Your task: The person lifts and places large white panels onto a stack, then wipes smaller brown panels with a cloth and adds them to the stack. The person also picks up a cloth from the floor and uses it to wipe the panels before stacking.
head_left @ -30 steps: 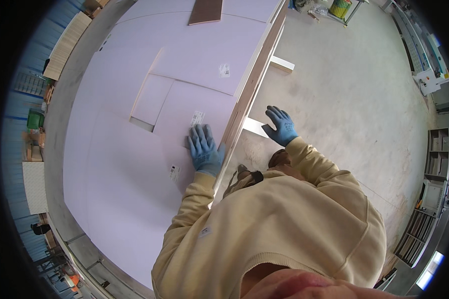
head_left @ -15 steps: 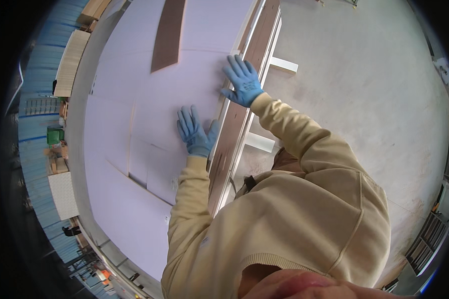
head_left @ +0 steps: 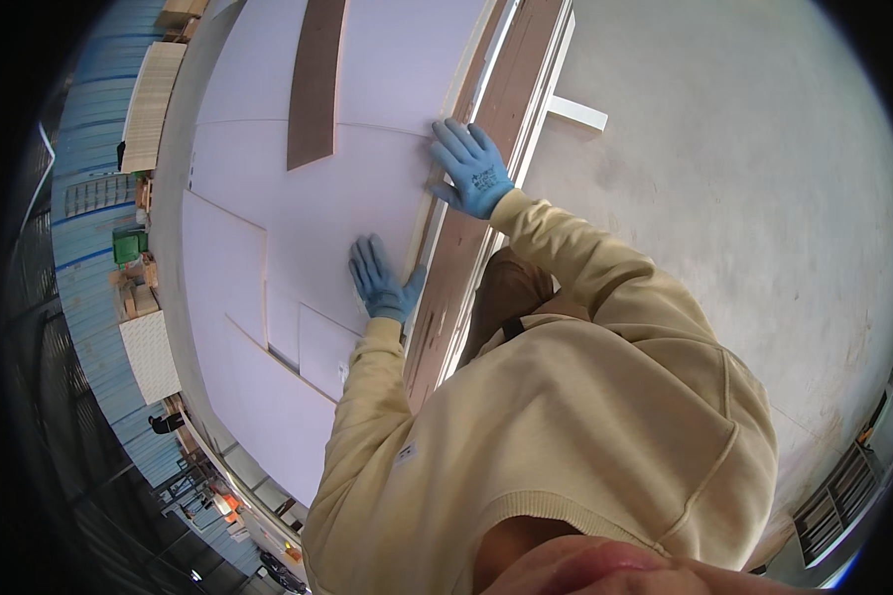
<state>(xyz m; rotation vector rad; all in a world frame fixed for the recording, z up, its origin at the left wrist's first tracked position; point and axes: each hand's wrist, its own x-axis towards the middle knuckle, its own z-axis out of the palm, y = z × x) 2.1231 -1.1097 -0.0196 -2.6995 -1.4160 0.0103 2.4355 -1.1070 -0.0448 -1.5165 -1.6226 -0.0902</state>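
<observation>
My left hand (head_left: 382, 283), in a blue glove, lies with fingers spread on a large pale lilac-white panel (head_left: 367, 198). Its thumb points toward the panel's right edge. Farther away, my right hand (head_left: 473, 171) wears the same kind of glove; its stretched fingers rest at that edge, beside a seam across the pale surface, and its palm is over a brown board (head_left: 456, 248) with white edging. Neither hand holds anything. A long brown strip (head_left: 313, 94) lies on the panel, ahead and to the left of both hands.
Several smaller pale pieces (head_left: 332, 347) overlap or adjoin near my left forearm. A white bar (head_left: 577, 114) juts right from under the board over grey floor (head_left: 724, 198). Boards (head_left: 154, 109), a green crate (head_left: 129, 245) and other goods stand along the blue wall at left.
The whole view has shifted a little, so the panel and brown strip appear lower and farther left. Both hands remain spread in about the same places on the panel.
</observation>
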